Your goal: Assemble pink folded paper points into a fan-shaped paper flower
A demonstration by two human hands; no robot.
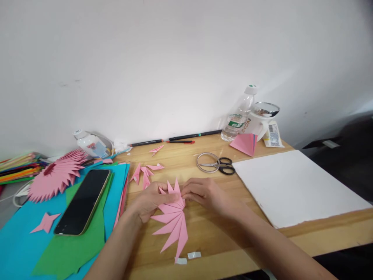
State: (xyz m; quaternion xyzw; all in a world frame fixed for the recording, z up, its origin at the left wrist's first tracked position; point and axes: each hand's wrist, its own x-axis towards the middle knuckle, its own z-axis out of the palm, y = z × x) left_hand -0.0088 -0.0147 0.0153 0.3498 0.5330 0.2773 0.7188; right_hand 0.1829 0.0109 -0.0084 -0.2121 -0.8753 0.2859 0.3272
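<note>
A fan of pink folded-paper points (171, 223) is held over the wooden table. My left hand (153, 200) grips its upper left part, the thumb lying across the folds. At the upper right edge, near where the folds meet, the bent fingers of my right hand (201, 193) pinch the fan. Whether a separate piece sits between those fingertips is hidden. Several loose pink folded pieces (145, 177) lie just beyond my left hand. Two small white strips (194, 255) rest near the table's front edge, one by the fan's lowest tip.
Scissors (225, 170) and a ring (208, 162) lie behind my right hand. A white board (300, 190) is at right. A bottle (237, 116) and mug (259, 120) stand by the wall. At left, a phone (84, 202) rests on coloured paper (17, 249) near a pink paper ring (60, 179).
</note>
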